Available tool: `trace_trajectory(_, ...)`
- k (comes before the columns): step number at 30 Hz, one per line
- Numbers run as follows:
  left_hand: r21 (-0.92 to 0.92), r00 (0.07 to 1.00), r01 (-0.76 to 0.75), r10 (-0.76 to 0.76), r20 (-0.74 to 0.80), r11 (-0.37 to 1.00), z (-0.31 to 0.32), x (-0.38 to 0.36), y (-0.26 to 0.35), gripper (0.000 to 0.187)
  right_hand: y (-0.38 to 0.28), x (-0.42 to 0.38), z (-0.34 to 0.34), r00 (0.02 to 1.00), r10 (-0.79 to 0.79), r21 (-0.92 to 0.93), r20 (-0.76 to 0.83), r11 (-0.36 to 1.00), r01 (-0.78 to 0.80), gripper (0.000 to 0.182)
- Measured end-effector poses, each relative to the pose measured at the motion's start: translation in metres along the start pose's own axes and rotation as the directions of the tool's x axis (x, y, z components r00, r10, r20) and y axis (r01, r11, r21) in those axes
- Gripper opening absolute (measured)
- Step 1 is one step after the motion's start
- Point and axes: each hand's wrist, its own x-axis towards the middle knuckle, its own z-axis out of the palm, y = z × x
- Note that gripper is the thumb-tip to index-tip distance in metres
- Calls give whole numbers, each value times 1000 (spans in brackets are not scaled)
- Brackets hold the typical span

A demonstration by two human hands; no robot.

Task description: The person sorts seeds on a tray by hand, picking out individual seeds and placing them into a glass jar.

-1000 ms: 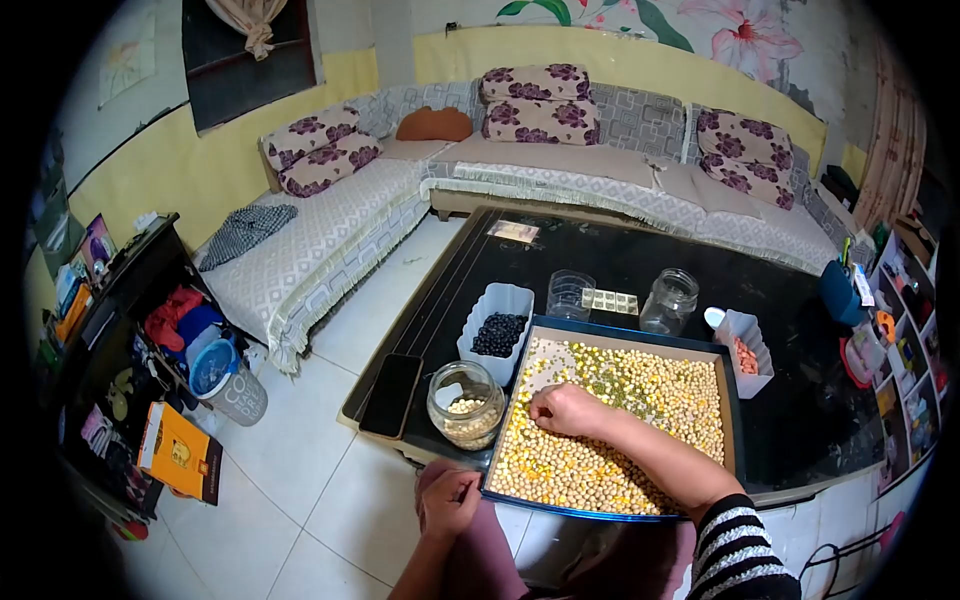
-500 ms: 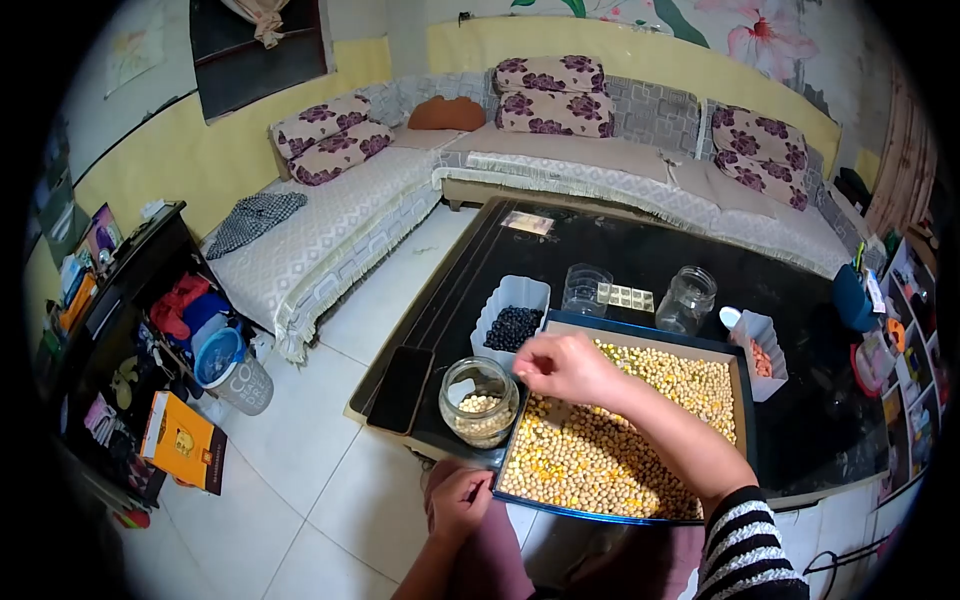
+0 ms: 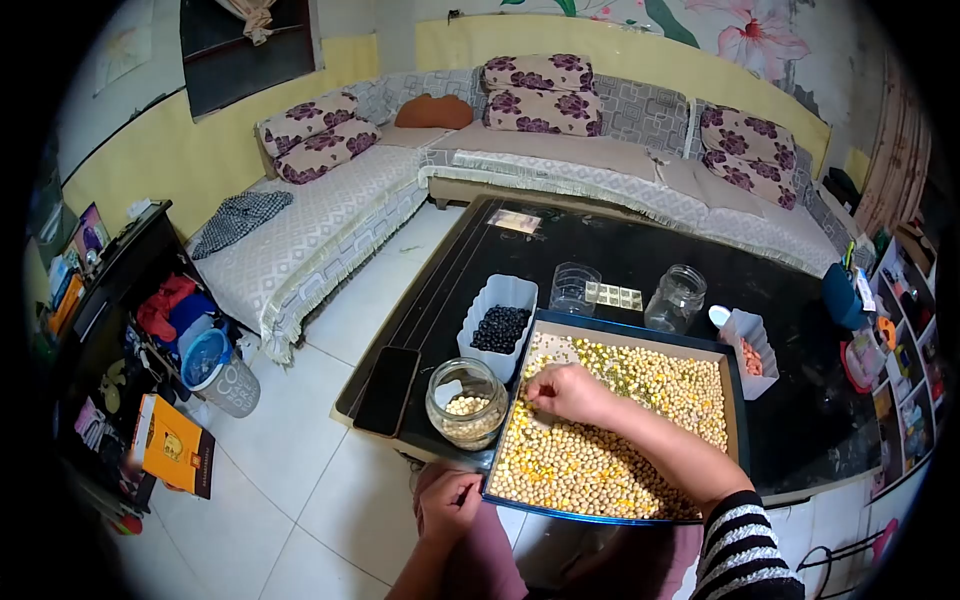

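My right hand (image 3: 568,392) reaches into a shallow blue-edged box (image 3: 738,405), fingers pointing down and drawn together at the left part of a layer of pale round beans (image 3: 600,465). Yellow kernels and small green beans are mixed among them. Whatever the fingertips pinch is too small to make out. Resting on my knee by the box's near left corner, my left hand (image 3: 450,505) is closed with curled fingers; its inside is hidden. Just left of the box stands an open glass jar (image 3: 467,402), partly filled with pale beans.
Behind the jar is a plastic container (image 3: 497,325) of black beans, with a phone (image 3: 388,390) at its left. Two clear jars, one a glass jar (image 3: 675,298), stand beyond the box. Right of it sits a container (image 3: 752,352) with pinkish pieces. All are on the black table (image 3: 800,430).
My right hand has moved from beside the jar's rim rightward and down to the beans in the box. My left hand stays on the knee. The whole view has shifted slightly.
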Motion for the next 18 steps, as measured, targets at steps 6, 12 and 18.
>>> trace_trajectory(6, -21, 996, 86, -86, 8, 996, 2, -6, -11, 12, 7, -3, 18, 988, 56, -108, 145, 993, -41, 8)
trace_trajectory(12, 4, 996, 89, -89, 15, 996, 3, -7, -14, 12, -3, -5, 10, 973, 68, -203, 220, 979, -22, 8)
trace_trajectory(18, -11, 995, 99, -99, 18, 995, 2, -7, -13, 12, -6, -4, 10, 960, 74, -244, 271, 970, -6, 9)
